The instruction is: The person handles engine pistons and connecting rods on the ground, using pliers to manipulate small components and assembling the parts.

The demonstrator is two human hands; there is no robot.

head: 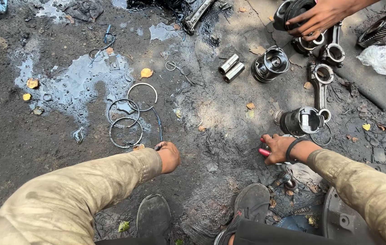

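Plainly risking a slip first: squatting over oily ground, with a wet, shiny puddle spreading just beyond the three thin metal rings. Likely losing grip on greasy metal, judging by the dark film coating everything. Possibly dragging grit onto the rings too, lying as they are in the wet dirt, two of them overlapping, the third touching them from above.

Looking down from the head view, left side: left hand curling closed into a loose fist, knuckles down near the ground, just below the lowest ring and beside a thin blue wire. Pinching something small and dark, perhaps, though not showing clearly enough for telling what. Not touching the rings themselves, as far as showing.

Moving to the right side: right hand closing around a red-handled tool, the red tip poking out by the thumb, the working end hiding under the palm. Resting just beside a piston lying on its side with its rod reaching away. Risking a pinch or a knock there, working so close to heavy loose parts.

Farther off: another piston, two short steel pins, a gear, and another person's hand gripping a dark round part at the top edge.
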